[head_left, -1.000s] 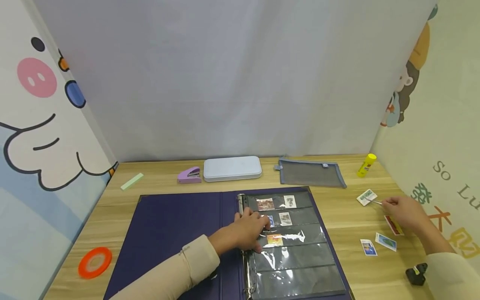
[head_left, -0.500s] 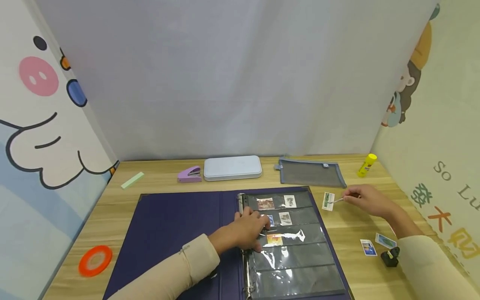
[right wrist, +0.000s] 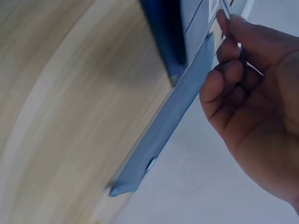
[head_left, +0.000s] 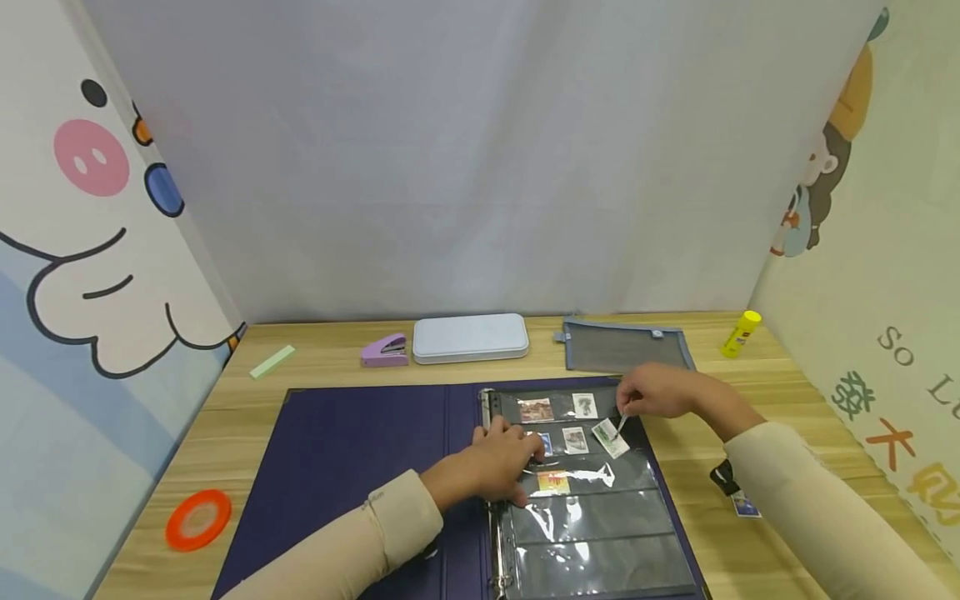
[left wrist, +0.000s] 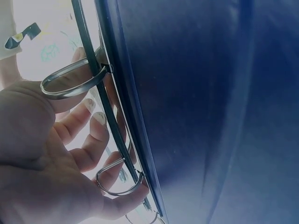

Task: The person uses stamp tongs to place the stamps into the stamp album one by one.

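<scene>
Two hands are sharing the blue album [head_left: 360,458] as I'm following the feeds. My right hand [head_left: 656,390] is pinching slim tweezers [head_left: 622,425], and their tips are meeting a white-edged stamp with a green picture [head_left: 611,439], which is tilting over the pocket page [head_left: 600,567] between the two hands. Whether that stamp is touching the plastic, I'm not managing to tell. On the right wrist feed the tweezers are running out of the top edge, so their tips are escaping me there.

Over to my left hand [head_left: 495,462]: it's resting beside the binder rings, fingers lying loosely spread and gripping nothing I'm able to see. A blue stamp [head_left: 546,443] is peeking out past its fingertips, partly covered. From the left wrist, a metal ring [left wrist: 72,88] is crossing in front of the hand, and glare is washing out whatever is lying beyond.

Just right of the left hand, an orange stamp [head_left: 553,482] is showing beneath shiny reflections. Below the right hand, a black object [head_left: 724,477] is sitting against the sleeve, too small for me to identify, and it's hiding part of a loose stamp [head_left: 746,504]. Beyond the right hand, a mesh pouch [head_left: 622,348] is losing its near corner behind the knuckles.
</scene>
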`<move>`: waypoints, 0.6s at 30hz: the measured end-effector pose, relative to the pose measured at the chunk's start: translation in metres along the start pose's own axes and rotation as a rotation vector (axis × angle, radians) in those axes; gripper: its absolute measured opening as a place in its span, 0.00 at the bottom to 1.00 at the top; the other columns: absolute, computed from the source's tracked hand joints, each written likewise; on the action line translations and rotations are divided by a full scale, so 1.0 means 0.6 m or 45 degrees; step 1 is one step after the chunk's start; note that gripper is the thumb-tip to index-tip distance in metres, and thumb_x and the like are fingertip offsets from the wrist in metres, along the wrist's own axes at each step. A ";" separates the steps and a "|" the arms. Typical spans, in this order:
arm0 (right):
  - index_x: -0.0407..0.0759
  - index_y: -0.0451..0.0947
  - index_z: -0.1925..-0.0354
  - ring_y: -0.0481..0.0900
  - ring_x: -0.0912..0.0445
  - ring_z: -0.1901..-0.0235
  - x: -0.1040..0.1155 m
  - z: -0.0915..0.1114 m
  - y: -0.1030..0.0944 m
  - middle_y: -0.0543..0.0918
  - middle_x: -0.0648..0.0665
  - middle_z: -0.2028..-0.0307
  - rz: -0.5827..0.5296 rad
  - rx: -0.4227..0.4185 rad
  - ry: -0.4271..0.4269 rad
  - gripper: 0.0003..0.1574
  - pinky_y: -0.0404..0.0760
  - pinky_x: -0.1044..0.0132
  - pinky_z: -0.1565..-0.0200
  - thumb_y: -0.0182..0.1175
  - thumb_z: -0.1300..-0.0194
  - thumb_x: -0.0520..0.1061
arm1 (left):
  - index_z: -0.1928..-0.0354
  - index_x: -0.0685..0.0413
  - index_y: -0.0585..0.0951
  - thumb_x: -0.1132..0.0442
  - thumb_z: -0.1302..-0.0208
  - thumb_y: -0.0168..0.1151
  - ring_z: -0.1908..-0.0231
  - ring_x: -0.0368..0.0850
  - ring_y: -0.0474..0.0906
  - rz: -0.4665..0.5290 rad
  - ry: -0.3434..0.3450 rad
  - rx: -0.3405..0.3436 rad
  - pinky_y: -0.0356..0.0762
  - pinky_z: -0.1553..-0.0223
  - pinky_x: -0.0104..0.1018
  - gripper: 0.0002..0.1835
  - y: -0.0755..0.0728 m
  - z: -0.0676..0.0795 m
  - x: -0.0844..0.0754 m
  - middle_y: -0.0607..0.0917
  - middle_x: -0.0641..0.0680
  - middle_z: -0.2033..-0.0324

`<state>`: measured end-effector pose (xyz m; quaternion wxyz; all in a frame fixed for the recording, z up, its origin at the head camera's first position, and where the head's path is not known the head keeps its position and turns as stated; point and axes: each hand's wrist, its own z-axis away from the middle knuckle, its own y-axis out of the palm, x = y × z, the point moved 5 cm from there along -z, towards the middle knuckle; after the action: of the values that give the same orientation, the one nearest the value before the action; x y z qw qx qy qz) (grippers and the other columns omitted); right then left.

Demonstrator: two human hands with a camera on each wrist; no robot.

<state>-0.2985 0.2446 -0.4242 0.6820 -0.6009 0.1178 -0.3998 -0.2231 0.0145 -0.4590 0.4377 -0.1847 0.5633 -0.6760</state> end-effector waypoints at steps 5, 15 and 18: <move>0.49 0.77 0.77 0.66 0.68 0.75 0.035 -0.024 0.007 0.73 0.59 0.77 0.047 0.102 -0.085 0.10 0.68 0.71 0.67 0.60 0.38 0.41 | 0.47 0.31 0.71 0.45 0.55 0.74 0.45 0.46 0.61 0.000 0.007 -0.009 0.56 0.55 0.41 0.31 0.001 0.000 0.000 0.76 0.43 0.49; 0.52 0.79 0.72 0.69 0.69 0.73 0.051 -0.040 0.030 0.76 0.61 0.75 -0.118 0.115 -0.067 0.08 0.71 0.72 0.65 0.59 0.36 0.42 | 0.47 0.31 0.71 0.46 0.55 0.75 0.45 0.46 0.61 0.011 0.008 -0.015 0.56 0.55 0.41 0.31 0.000 0.000 0.000 0.76 0.43 0.49; 0.51 0.79 0.71 0.69 0.68 0.73 0.046 -0.038 0.034 0.76 0.60 0.75 -0.188 0.096 -0.052 0.07 0.71 0.72 0.66 0.59 0.36 0.42 | 0.47 0.31 0.71 0.46 0.55 0.75 0.45 0.46 0.61 0.011 0.009 -0.011 0.56 0.55 0.41 0.31 0.001 0.000 0.001 0.76 0.43 0.49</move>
<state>-0.2870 0.2086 -0.4396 0.6751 -0.5898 0.0442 -0.4410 -0.2231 0.0141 -0.4596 0.4378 -0.1818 0.5684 -0.6725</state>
